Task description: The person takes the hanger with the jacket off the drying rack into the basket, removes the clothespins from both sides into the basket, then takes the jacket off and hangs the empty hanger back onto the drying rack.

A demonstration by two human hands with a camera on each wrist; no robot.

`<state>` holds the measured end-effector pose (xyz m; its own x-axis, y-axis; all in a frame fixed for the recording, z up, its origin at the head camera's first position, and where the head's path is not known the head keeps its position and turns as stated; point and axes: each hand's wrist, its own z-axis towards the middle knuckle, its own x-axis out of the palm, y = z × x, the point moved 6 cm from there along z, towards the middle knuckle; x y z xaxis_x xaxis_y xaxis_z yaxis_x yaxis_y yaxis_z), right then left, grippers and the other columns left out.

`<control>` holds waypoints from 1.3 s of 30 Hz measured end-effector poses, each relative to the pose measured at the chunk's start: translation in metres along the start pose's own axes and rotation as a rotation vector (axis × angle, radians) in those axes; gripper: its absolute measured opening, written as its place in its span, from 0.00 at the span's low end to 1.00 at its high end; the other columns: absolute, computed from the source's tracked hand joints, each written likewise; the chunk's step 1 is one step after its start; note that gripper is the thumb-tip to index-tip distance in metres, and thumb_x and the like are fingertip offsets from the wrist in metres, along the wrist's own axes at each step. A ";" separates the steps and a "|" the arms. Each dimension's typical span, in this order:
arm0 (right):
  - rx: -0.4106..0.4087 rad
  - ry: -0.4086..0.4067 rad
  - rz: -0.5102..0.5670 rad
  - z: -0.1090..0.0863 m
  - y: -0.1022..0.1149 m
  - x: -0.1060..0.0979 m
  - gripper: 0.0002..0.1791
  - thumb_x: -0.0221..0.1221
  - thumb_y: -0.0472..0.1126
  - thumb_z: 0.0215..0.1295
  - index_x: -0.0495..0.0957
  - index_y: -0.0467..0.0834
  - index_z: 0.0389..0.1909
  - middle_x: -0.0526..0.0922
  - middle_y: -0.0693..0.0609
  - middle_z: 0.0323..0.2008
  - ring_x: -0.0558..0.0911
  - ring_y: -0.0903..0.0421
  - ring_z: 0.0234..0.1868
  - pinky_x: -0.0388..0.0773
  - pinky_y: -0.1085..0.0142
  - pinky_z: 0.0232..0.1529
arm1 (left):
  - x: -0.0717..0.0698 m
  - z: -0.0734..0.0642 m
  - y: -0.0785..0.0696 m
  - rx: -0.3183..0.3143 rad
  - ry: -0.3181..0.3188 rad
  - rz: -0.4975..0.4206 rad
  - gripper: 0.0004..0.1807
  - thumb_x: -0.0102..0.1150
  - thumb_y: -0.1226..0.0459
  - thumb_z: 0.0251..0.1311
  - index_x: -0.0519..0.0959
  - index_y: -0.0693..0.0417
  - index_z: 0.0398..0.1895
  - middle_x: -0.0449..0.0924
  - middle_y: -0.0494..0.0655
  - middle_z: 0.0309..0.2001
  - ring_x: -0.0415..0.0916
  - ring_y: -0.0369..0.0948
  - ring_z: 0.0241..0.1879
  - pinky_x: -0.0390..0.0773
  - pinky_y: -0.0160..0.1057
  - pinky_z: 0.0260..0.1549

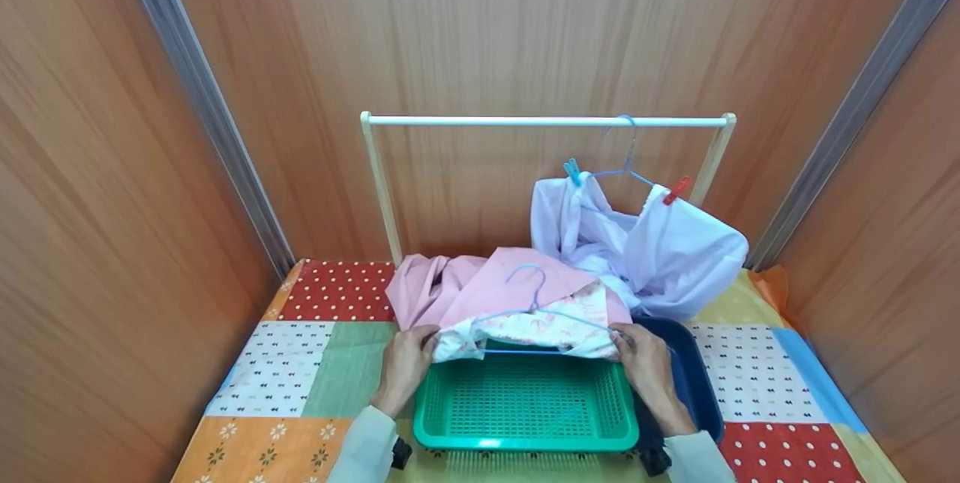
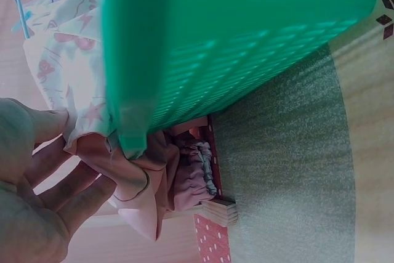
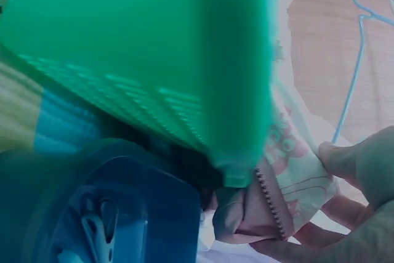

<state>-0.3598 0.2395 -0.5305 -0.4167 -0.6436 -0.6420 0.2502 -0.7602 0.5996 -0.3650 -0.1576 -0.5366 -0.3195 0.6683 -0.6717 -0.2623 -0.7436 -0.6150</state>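
Note:
Pink cloth (image 1: pixel 480 280) with a white, pink-printed band (image 1: pixel 574 325) is spread over the back of the green basket (image 1: pixel 525 444). A blue wire hanger (image 1: pixel 525 352) lies across the printed band, its hook pointing away from me. At the left corner my left hand (image 1: pixel 405 367) pinches the fabric between thumb and fingers, as the left wrist view shows. My right hand (image 1: pixel 646 363) grips the opposite corner, its thumb by the hanger's end. In the right wrist view, a zipper-like edge (image 3: pixel 271 198) runs along the held cloth.
Behind stands a rack with a white bar (image 1: pixel 487 121). A pale lilac garment (image 1: pixel 686 258) hangs there from another hanger, clipped by teal (image 1: pixel 572 169) and red (image 1: pixel 676 190) clothespins. A dark blue tray (image 1: pixel 697 363) beside the basket holds clothespins (image 3: pixel 98 235). Wooden panels enclose the patchwork-covered surface.

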 end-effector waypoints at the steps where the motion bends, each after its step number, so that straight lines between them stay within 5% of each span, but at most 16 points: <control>1: -0.001 -0.004 0.005 0.000 0.000 0.000 0.08 0.64 0.36 0.63 0.86 0.43 0.43 0.88 0.46 0.42 0.86 0.49 0.37 0.79 0.50 0.38 | 0.000 0.000 0.000 -0.002 0.004 0.000 0.07 0.63 0.66 0.63 0.87 0.52 0.42 0.88 0.45 0.35 0.76 0.34 0.26 0.79 0.35 0.28; 11: 0.019 -0.082 0.034 -0.001 -0.010 -0.003 0.09 0.66 0.32 0.60 0.87 0.43 0.40 0.88 0.46 0.42 0.85 0.47 0.40 0.78 0.51 0.40 | -0.001 -0.003 0.001 -0.026 0.035 -0.022 0.08 0.61 0.65 0.65 0.87 0.50 0.44 0.87 0.44 0.35 0.75 0.34 0.26 0.75 0.31 0.27; 22: 0.087 -0.035 -0.046 -0.002 -0.010 -0.002 0.10 0.61 0.36 0.66 0.86 0.42 0.47 0.88 0.42 0.37 0.85 0.44 0.35 0.76 0.45 0.38 | 0.000 -0.001 0.001 0.004 0.006 -0.001 0.07 0.62 0.65 0.63 0.87 0.52 0.42 0.86 0.44 0.30 0.72 0.34 0.22 0.72 0.31 0.23; 27: 0.103 -0.050 -0.020 -0.004 -0.014 -0.005 0.10 0.62 0.36 0.65 0.87 0.44 0.45 0.89 0.43 0.34 0.82 0.51 0.27 0.75 0.54 0.29 | -0.001 -0.001 0.001 0.007 0.000 -0.006 0.07 0.62 0.66 0.63 0.87 0.52 0.42 0.87 0.45 0.32 0.74 0.34 0.23 0.75 0.31 0.25; 32: 0.150 -0.063 0.033 -0.004 -0.020 -0.009 0.09 0.62 0.36 0.65 0.87 0.46 0.44 0.86 0.47 0.25 0.68 0.61 0.16 0.63 0.67 0.19 | 0.000 -0.001 0.002 0.012 -0.003 -0.018 0.07 0.62 0.66 0.64 0.87 0.52 0.42 0.87 0.45 0.31 0.74 0.34 0.23 0.76 0.32 0.25; 39: 0.185 -0.123 0.136 -0.003 -0.027 -0.017 0.08 0.64 0.36 0.64 0.88 0.47 0.41 0.83 0.47 0.22 0.65 0.66 0.13 0.60 0.71 0.16 | 0.001 -0.002 0.002 0.020 -0.010 -0.040 0.07 0.61 0.66 0.64 0.87 0.53 0.42 0.86 0.44 0.30 0.73 0.33 0.23 0.75 0.31 0.24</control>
<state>-0.3567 0.2707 -0.5372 -0.4965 -0.7142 -0.4933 0.1514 -0.6308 0.7610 -0.3636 -0.1587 -0.5396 -0.3172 0.6971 -0.6430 -0.2930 -0.7169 -0.6326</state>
